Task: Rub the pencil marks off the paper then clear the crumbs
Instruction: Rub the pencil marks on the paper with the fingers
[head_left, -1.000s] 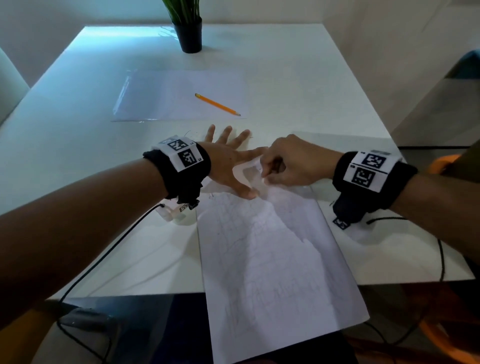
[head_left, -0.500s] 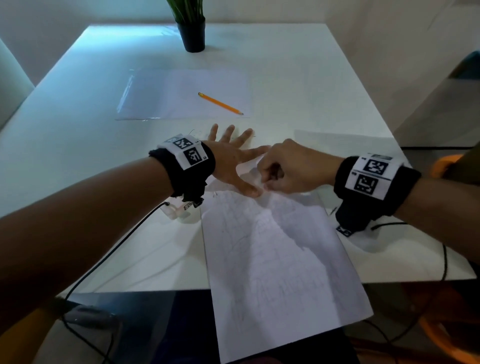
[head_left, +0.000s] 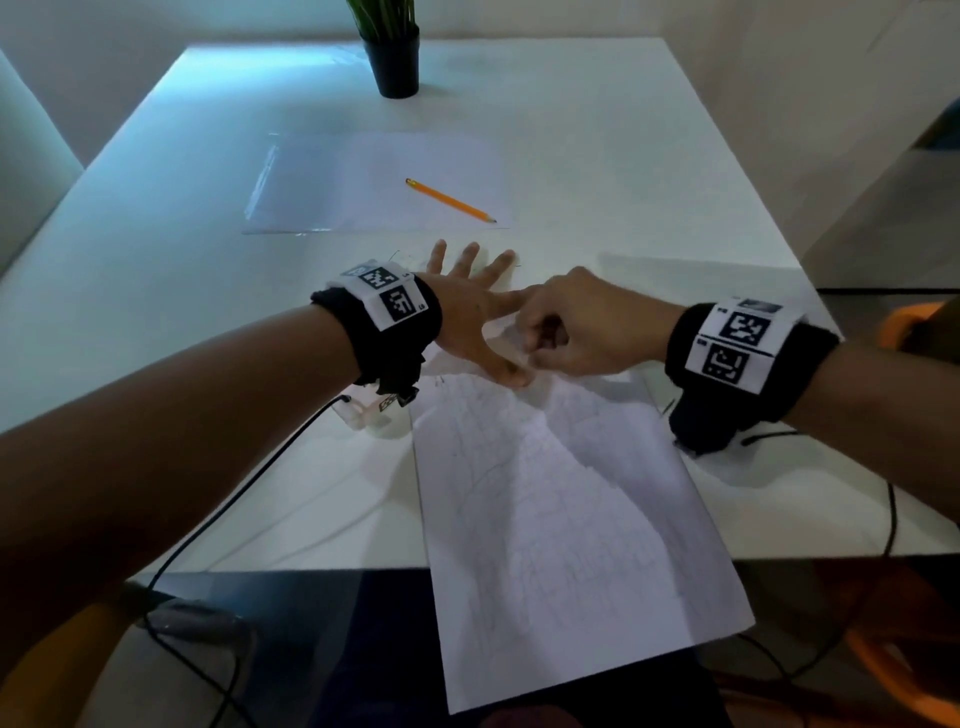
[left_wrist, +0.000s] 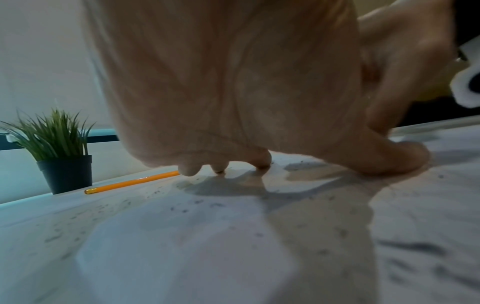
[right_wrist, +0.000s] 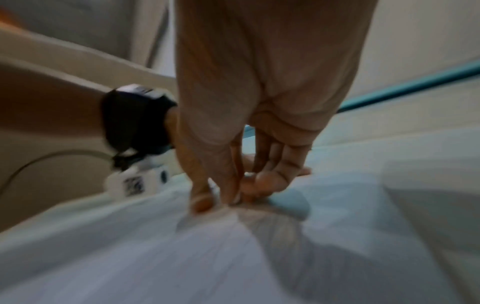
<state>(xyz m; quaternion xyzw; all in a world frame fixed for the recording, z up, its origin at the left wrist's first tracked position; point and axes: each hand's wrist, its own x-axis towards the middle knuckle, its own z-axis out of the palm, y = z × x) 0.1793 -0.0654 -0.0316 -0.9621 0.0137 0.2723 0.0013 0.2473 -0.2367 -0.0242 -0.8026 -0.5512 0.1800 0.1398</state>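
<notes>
A white sheet of paper (head_left: 561, 519) with faint pencil lines lies lengthwise on the white table (head_left: 156, 364), its near end hanging over the front edge. My left hand (head_left: 483, 312) lies flat with its fingers spread and presses down the paper's far end. My right hand (head_left: 535, 358) is curled, and its fingertips (right_wrist: 228, 195) pinch a small pale eraser against the paper right beside the left thumb (head_left: 511, 374). The eraser is almost wholly hidden by the fingers. Dark eraser crumbs (left_wrist: 197, 202) are scattered over the surface under the left palm.
An orange pencil (head_left: 449, 200) lies on a second clear-covered sheet (head_left: 337, 182) further back. A potted plant (head_left: 397, 67) stands at the far edge. Black cables (head_left: 249, 483) run from both wrists off the table's front. An orange chair (head_left: 904, 327) is at the right.
My right hand's fingertips have crept slightly nearer to the left thumb on the paper. The left hand has stayed flat in place.
</notes>
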